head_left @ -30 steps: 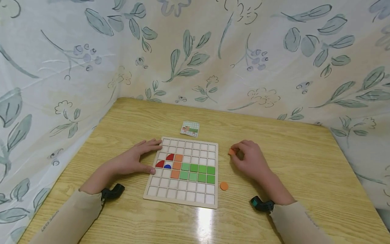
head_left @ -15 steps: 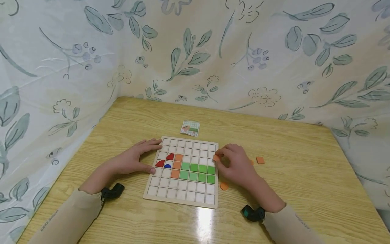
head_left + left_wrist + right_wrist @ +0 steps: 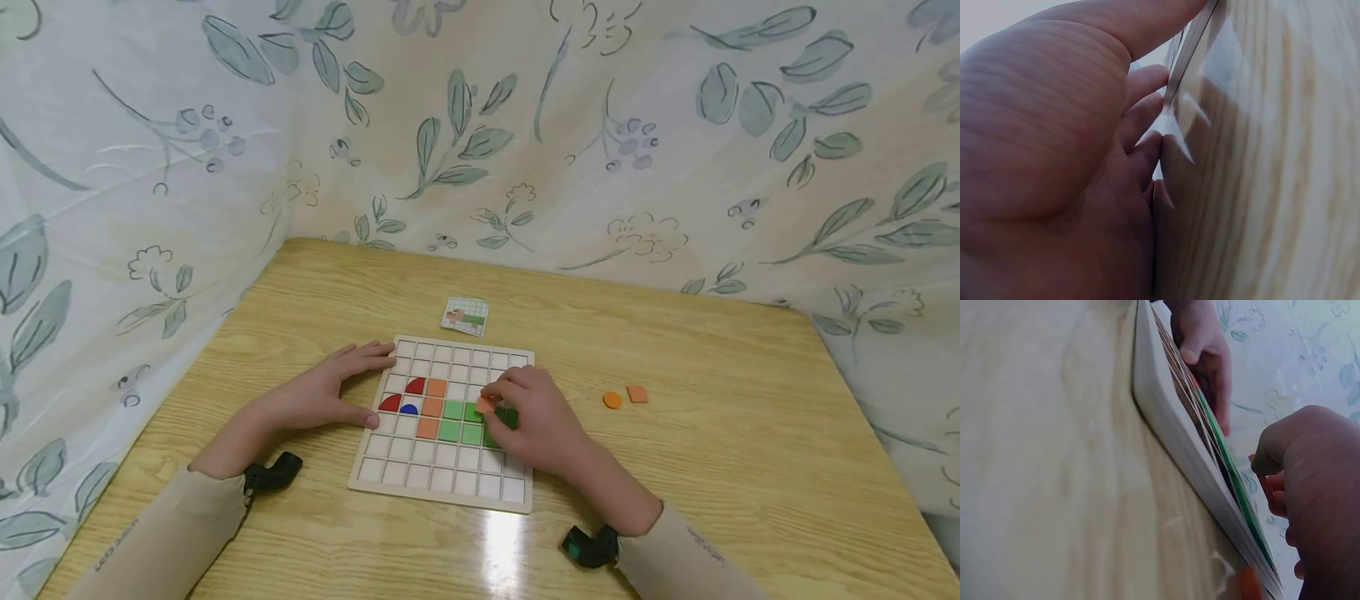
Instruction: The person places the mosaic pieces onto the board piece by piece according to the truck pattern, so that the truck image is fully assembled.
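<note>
We see a wooden grid board (image 3: 442, 483) lying on a wood-grain surface (image 3: 712, 467). Our right hand (image 3: 536, 421) hovers over the board's green tiles (image 3: 452, 409), pinching a small orange tile (image 3: 485, 405) between thumb and fingertips. Our left hand (image 3: 326, 392) lies with relaxed fingers against the board's left edge, steadying it.

As we judge it, the pinched tile could land askew across two cells, or our knuckles could nudge the green tiles beneath out of their cells. Two spare orange pieces (image 3: 625, 397) lie well apart to the right.

A small pattern card (image 3: 465, 316) sits beyond the board; any print on it is too small to read. Lettering on the left sleeve (image 3: 142, 542) is illegible.
</note>
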Demonstrator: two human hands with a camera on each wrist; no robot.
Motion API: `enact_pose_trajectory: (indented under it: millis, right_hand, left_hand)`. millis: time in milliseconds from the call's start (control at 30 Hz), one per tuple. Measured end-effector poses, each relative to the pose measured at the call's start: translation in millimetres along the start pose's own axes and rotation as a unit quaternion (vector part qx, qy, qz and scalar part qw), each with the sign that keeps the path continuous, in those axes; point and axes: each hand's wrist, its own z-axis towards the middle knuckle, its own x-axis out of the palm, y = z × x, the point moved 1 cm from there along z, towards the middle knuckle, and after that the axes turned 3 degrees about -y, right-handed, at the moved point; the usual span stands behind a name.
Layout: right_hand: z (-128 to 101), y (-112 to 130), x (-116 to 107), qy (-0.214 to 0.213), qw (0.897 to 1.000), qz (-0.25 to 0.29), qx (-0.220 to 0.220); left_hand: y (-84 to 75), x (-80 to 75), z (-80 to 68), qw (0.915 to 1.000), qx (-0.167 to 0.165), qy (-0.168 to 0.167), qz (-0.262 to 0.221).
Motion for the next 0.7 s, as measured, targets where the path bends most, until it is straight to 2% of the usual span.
enact_pose_trajectory:
  millis: [200,467,700]
  right_hand:
    - [13,16,11,0.014,1.000,-0.003,-0.006]
    - [31,40,29,0.013,0.999,-0.014,-0.030]
    - [39,52,42,0.023,0.999,0.001,-0.028]
  left_hand:
    - [-0.6,-1.2,0.5,0.9998,0.004,0.001,0.017]
    - [-2.6,-3.3,1.4,0.9999,0.000,0.000,0.017]
    - [-3.4,-1.9,2.0,0.9999,0.006,0.001,0.012]
